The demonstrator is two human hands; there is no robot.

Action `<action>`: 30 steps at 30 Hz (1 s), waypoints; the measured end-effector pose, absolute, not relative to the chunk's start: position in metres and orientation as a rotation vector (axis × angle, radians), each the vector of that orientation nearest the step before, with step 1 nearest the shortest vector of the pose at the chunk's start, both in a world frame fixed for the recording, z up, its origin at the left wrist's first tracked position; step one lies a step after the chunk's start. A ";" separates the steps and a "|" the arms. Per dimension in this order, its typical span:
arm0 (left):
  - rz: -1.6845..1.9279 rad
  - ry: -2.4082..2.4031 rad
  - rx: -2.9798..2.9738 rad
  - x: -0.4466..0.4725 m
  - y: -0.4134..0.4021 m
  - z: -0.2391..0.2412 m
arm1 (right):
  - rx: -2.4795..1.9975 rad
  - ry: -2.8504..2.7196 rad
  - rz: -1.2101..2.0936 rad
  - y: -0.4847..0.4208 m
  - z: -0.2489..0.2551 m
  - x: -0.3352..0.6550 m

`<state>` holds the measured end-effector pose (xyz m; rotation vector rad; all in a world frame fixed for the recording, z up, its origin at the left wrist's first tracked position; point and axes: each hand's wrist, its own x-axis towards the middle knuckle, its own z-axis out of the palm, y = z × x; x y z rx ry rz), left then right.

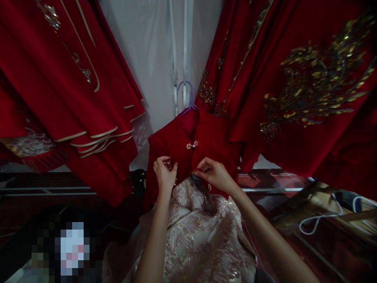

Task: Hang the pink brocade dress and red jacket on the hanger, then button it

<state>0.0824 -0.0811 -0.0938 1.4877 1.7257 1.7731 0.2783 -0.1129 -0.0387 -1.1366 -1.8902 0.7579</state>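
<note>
A red jacket (171,137) with a stand-up collar hangs in front of me on a purple hanger (191,94). Flower-shaped beaded fasteners (192,145) sit at its upper front. My left hand (165,171) is closed in front of the jacket's left side, its fingers curled round a small shiny dark-red thing (168,164) too small to name. At the front opening, my right hand (213,173) pinches the jacket's edge; whether something small is also between the fingertips is hidden. Patterned pale pink fabric (206,232) with metallic threads lies below both hands, over my lap.
Red garments with pale piping (101,131) hang at left. Another red garment with gold sequin embroidery (318,86) hangs at right. White straps (184,47) run up the pale wall behind. A white cable (313,224) loops over wooden pieces at lower right. A blurred-out patch (72,247) is at lower left.
</note>
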 end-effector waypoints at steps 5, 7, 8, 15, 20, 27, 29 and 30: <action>1.754 1.599 1.358 0.067 -0.070 -0.113 | -1.097 -1.839 0.828 -0.110 -0.043 0.281; 1.796 1.513 1.301 0.068 -0.068 -0.114 | -1.074 -1.823 0.839 -0.106 -0.043 0.278; 1.813 1.457 1.264 0.069 -0.068 -0.114 | -1.060 -1.815 0.844 -0.103 -0.043 0.275; 1.741 1.158 0.936 0.072 -0.071 -0.103 | -0.982 -1.781 0.820 -0.070 -0.044 0.234; 1.740 1.122 0.870 0.070 -0.074 -0.098 | -0.983 -1.795 0.766 -0.053 -0.053 0.210; 1.720 1.115 0.919 0.070 -0.075 -0.097 | -1.025 -1.754 0.697 -0.050 -0.059 0.201; 1.735 1.119 0.987 0.070 -0.075 -0.100 | -1.000 -1.769 0.693 -0.052 -0.058 0.202; 1.742 1.125 1.005 0.070 -0.074 -0.102 | -0.982 -1.781 0.696 -0.052 -0.057 0.202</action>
